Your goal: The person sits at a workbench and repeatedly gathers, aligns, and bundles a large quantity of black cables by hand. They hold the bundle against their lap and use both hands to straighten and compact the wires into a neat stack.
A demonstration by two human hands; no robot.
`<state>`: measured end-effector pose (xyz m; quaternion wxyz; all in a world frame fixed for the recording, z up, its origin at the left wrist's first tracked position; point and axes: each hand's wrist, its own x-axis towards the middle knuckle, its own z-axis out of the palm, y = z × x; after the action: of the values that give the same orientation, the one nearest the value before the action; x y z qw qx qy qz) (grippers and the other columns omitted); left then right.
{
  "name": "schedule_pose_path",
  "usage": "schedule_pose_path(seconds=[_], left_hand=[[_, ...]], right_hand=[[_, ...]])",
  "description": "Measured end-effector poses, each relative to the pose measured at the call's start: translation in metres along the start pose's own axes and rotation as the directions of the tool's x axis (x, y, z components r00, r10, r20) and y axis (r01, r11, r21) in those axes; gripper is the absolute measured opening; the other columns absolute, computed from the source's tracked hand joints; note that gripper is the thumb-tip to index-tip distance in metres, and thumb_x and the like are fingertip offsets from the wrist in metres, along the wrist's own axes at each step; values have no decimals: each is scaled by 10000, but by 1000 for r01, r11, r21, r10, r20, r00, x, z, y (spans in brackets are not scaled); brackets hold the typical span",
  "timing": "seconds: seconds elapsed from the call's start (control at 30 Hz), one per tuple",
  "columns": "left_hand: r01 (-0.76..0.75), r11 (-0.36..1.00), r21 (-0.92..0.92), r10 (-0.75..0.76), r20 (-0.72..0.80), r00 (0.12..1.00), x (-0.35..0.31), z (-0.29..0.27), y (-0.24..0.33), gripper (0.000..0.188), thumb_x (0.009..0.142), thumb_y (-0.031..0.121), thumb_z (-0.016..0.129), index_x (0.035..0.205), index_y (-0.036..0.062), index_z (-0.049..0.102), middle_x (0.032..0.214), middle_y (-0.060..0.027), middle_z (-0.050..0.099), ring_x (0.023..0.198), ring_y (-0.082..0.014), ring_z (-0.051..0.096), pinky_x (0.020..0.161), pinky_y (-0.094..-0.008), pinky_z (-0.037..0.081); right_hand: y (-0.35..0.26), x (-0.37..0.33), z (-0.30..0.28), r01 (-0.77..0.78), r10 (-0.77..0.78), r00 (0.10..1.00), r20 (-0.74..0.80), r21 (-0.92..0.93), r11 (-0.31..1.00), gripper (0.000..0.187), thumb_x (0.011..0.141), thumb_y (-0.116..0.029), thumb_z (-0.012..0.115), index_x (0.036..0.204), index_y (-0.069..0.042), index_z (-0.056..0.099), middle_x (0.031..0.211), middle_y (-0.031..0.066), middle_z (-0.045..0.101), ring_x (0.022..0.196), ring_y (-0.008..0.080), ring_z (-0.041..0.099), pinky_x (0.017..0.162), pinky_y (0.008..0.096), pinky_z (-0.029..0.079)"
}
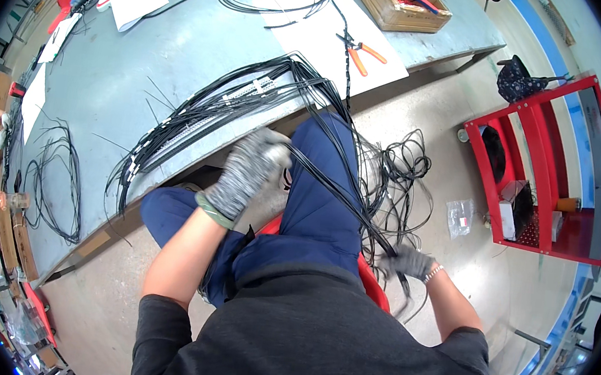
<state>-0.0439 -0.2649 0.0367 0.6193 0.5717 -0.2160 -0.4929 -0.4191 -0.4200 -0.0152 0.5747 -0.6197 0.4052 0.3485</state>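
Note:
A bundle of black cables point(333, 183) runs across my right thigh, between my two hands. My left hand point(248, 168), in a grey knit glove, is closed on its upper end near the table edge. Lower down, beside my right hip, my right hand point(410, 262), also gloved, is closed around the same bundle; its fingers are partly hidden and slightly blurred. More black cables point(207, 103) with white labels lie in a long curved bunch along the table's near edge. Loose coils of black cable point(404, 161) hang down to the floor on the right.
Orange-handled pliers point(360, 51) lie on white paper on the grey table point(114, 97). A wooden box point(397, 5) with tools sits at the far edge. On the right stands a red cart point(538, 160) with a dark bag point(517, 80) on top. A plastic bag point(459, 217) lies on the floor.

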Motion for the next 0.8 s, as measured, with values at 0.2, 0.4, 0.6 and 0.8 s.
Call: schedule_pose_path(seconds=[0.2,0.4,0.6,0.8], left_hand=[[46,978,204,-81,168,982,-9,54,-22,176,923,152,592,1071,55,590,819,-6,599,674,-48,553,580,-165,440],[-9,940,341,-44,148,988,18,30,11,215,914,128,581,1102,25,593,926,-75,638,819,-129,613,743,-256,510],[-254,187,949,471,140,871,127,1,20,383,844,273,648,1158,63,582,1091,-124,631,1052,-296,584,943,-389,447],[-101,-232,967,278,166,946,188,-12,-15,394,856,333,559,1146,68,581,1033,-113,637,990,-277,588,929,-391,415]], right_hand=[[-190,12,12,496,-508,861,4,211,842,332,952,-360,505,889,-41,568,608,-14,486,475,90,526,470,228,466],[-207,36,-7,668,-664,741,-101,221,711,318,970,-305,473,941,-14,599,694,23,550,609,120,533,569,251,451],[-232,73,-58,715,-719,568,-401,-192,672,296,959,-243,481,1029,18,600,849,137,654,805,225,624,761,318,485],[-238,130,-85,567,-629,455,-631,-339,751,286,934,-262,505,1024,-3,585,900,267,627,879,421,613,774,442,483]])
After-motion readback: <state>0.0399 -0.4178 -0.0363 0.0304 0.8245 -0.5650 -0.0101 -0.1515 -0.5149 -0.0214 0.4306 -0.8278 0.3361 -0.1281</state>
